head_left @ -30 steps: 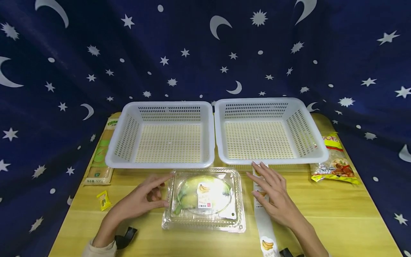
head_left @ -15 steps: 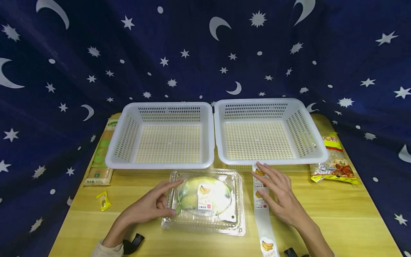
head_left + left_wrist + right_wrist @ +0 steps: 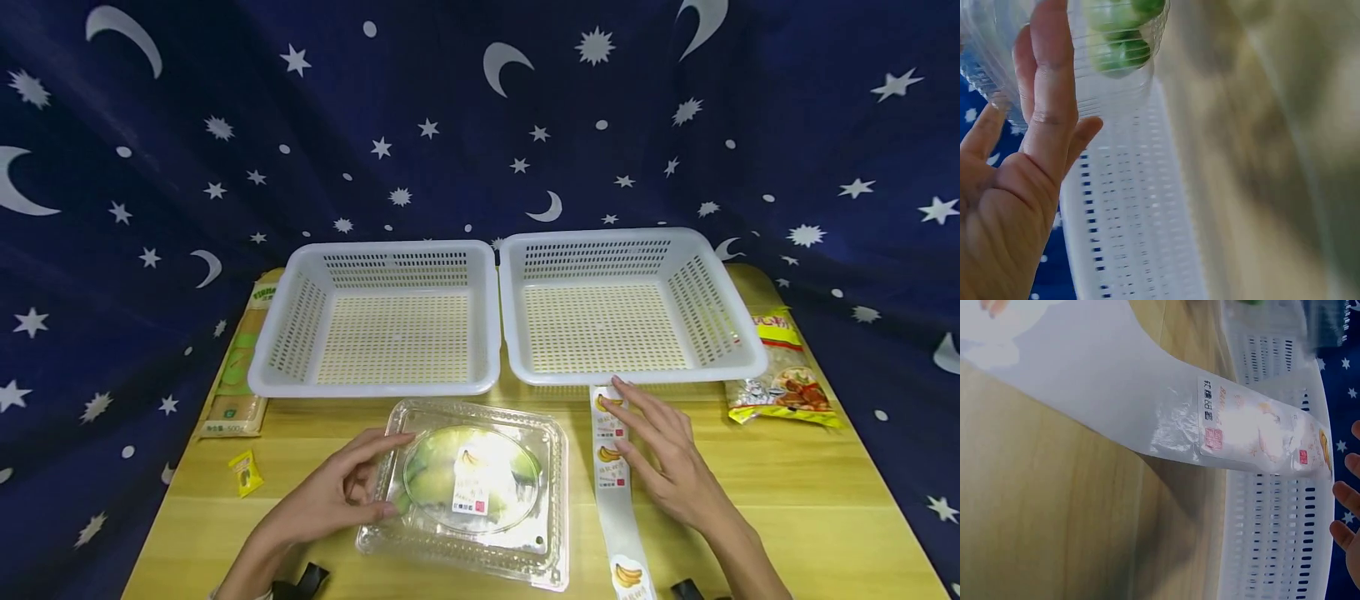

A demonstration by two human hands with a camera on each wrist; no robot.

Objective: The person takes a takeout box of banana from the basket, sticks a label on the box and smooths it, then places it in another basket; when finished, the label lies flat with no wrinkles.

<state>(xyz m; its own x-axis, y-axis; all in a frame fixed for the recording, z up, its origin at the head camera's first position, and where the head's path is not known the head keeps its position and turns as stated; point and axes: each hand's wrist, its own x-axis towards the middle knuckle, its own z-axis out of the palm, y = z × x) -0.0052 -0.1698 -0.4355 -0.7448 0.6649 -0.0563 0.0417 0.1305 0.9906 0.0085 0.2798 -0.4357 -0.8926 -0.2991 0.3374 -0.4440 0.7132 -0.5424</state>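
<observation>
A clear plastic clamshell box [image 3: 517,550] lies at the front middle in the head view, its front right corner turned toward me. Through its lid shows green and yellow fruit [image 3: 431,483], also green in the left wrist view. A banana label [image 3: 471,496] is on the lid. My left hand [image 3: 337,492] grips the box's left side, thumb near the front and fingers at the back. To the right, a strip of banana stickers [image 3: 615,517] runs toward me. My right hand [image 3: 671,462] is beside its far end, fingers extended, fingertips right at the strip's edge.
Two white perforated baskets [image 3: 375,388] [image 3: 637,377] stand side by side behind the box. A tan and green packet [image 3: 236,392] lies at the left, a small yellow sachet [image 3: 245,472] in front of it. A red and yellow bag [image 3: 783,375] lies at the right.
My left hand has closed on the box's left side and the box has shifted toward me and turned slightly. My right hand has moved a little to the right along the sticker strip.
</observation>
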